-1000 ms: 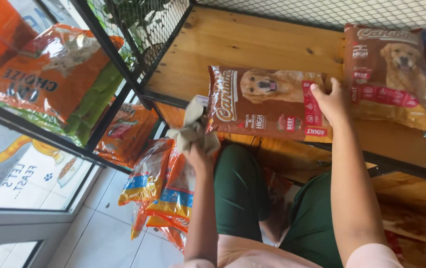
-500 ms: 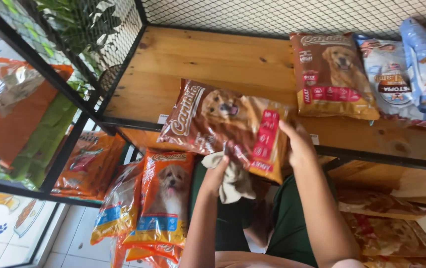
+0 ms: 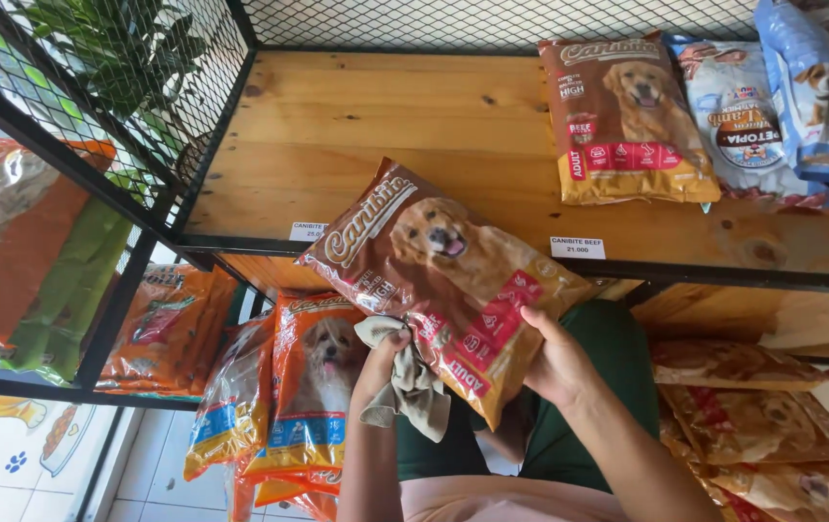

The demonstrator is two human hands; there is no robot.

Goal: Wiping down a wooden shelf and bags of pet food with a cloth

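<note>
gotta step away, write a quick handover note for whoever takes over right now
Left hand: holds a beige cloth against the lower edge of the brown dog food bag.
Right hand: grips the bag's bottom end from below, holding it tilted off the wooden shelf.
Done: bag is lifted clear of the shelf.
Left: bag is not back on the shelf, beside the matching bag.

The person wears dark green trousers [image 3: 588, 406] and a pale pink top [image 3: 492, 498], forearms bare.

Brown dog-food bag [image 3: 434, 280] in right hand [image 3: 555, 362], beige cloth [image 3: 405, 387] in left hand [image 3: 383, 353].
</note>
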